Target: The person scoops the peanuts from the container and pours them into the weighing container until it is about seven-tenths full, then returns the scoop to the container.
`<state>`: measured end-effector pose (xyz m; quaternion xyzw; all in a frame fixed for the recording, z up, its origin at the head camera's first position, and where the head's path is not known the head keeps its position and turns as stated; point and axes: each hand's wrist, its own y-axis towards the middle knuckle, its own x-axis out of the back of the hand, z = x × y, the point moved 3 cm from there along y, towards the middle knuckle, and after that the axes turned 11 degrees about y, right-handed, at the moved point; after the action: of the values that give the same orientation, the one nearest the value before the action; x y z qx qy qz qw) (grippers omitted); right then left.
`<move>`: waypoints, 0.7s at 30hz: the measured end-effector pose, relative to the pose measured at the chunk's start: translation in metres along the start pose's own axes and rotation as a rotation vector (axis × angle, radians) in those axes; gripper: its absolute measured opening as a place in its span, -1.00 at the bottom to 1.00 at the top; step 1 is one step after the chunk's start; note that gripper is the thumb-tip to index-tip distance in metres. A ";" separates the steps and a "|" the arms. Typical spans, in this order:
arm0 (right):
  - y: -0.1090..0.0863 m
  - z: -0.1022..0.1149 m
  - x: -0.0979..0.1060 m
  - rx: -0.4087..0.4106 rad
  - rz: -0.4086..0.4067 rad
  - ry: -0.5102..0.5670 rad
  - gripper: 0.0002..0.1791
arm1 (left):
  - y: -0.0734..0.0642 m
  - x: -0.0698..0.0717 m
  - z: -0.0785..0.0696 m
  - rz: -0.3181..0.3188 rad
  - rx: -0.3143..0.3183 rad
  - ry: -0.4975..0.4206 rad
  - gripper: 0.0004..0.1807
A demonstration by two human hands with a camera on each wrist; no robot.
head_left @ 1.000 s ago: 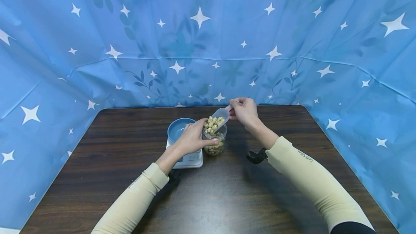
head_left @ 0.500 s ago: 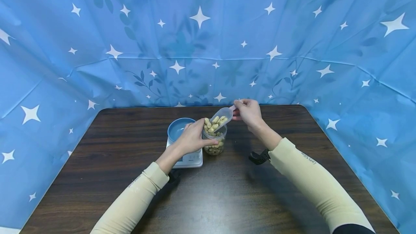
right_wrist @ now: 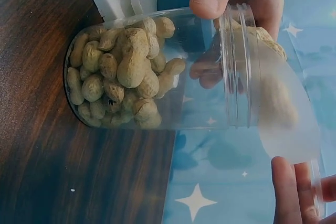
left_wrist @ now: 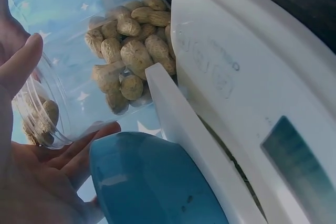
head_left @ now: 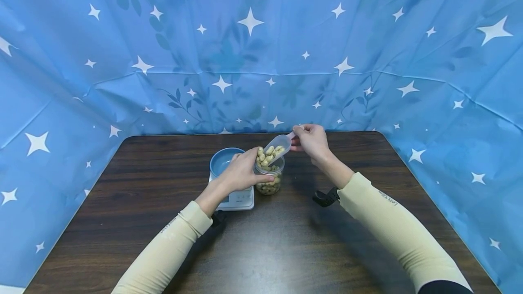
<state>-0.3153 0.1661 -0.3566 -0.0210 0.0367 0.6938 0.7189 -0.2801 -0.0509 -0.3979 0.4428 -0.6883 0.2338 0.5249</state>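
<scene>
A clear plastic jar (head_left: 269,188) stands upright on the table, its lower part filled with unshelled peanuts (right_wrist: 118,72). My left hand (head_left: 241,171) grips the jar near its rim, thumb on the near side and fingers behind. By its handle, my right hand (head_left: 313,142) pinches a translucent scoop (head_left: 283,141). The scoop tilts down to the left at the jar's mouth, with several peanuts (head_left: 266,154) in it and at the rim. In the right wrist view, the frosted scoop (right_wrist: 289,124) covers part of the jar's opening.
Left of the jar, a blue bowl (head_left: 218,162) sits on a white kitchen scale (head_left: 242,200), partly hidden by my left hand and close beside the jar. The dark wooden table (head_left: 261,248) ends at a blue star-patterned curtain (head_left: 261,49).
My right hand and the scoop have shifted slightly right, and the peanuts in the scoop lie differently. The left hand and jar have stayed in place.
</scene>
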 end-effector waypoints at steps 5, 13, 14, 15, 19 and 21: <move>0.000 0.002 -0.002 -0.006 0.013 0.005 -0.66 | 0.001 0.001 -0.001 0.037 0.016 0.009 0.10; 0.003 -0.003 -0.001 -0.022 0.018 0.036 -0.61 | 0.003 0.002 -0.002 0.072 0.027 0.025 0.16; 0.004 -0.004 0.000 -0.023 0.019 0.036 -0.61 | 0.003 0.002 -0.003 0.071 0.027 0.022 0.15; 0.004 -0.005 0.000 -0.025 0.018 0.040 -0.61 | 0.003 0.002 -0.003 0.072 0.026 0.020 0.16; 0.006 -0.007 0.001 -0.036 0.018 0.060 -0.58 | 0.004 0.003 -0.003 0.075 0.025 0.013 0.16; 0.006 -0.008 0.001 -0.040 0.022 0.061 -0.58 | 0.004 0.004 -0.003 0.076 0.025 0.011 0.17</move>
<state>-0.3212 0.1666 -0.3642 -0.0562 0.0449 0.7013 0.7092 -0.2825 -0.0478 -0.3927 0.4214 -0.6990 0.2644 0.5137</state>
